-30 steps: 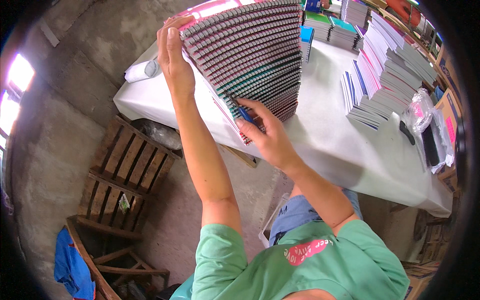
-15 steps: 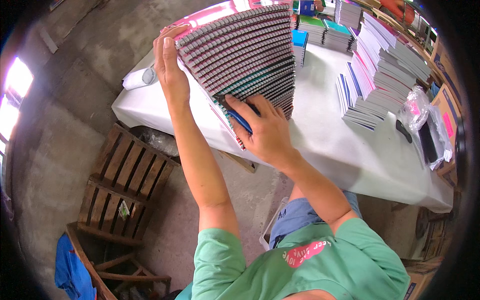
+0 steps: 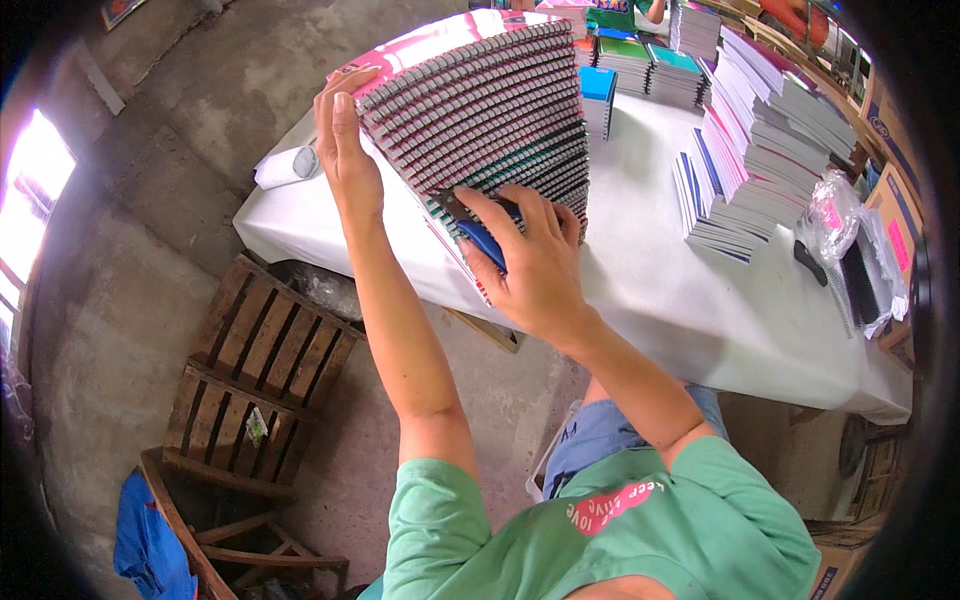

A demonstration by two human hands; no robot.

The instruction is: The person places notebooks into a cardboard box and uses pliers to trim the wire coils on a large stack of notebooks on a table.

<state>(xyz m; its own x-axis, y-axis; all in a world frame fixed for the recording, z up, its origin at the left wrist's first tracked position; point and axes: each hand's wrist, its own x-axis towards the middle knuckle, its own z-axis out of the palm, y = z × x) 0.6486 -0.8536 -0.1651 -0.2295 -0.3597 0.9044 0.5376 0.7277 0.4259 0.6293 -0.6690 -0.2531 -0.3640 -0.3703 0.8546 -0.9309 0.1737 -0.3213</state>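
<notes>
Fingers of your right hand [image 3: 530, 265] curl around the lower spiral notebooks [image 3: 480, 120]; your left hand [image 3: 345, 150] lies flat against their side; next, lift evenly.

A white-covered table [image 3: 700, 320] fills the far right of the scene. On its right side lean slanted stacks of thin books [image 3: 760, 150] with white and blue edges, and further back sit small piles with green and blue covers [image 3: 625, 55]. A crumpled clear plastic bag [image 3: 835, 215] lies at the right edge beside a dark spiral-bound pad [image 3: 860, 285]. A white roll [image 3: 285, 165] rests at the table's left corner. On the concrete floor to the left stands a wooden pallet [image 3: 265, 370], and near it, lower left, blue cloth [image 3: 145, 545] hangs on a wooden frame [image 3: 250, 555].
</notes>
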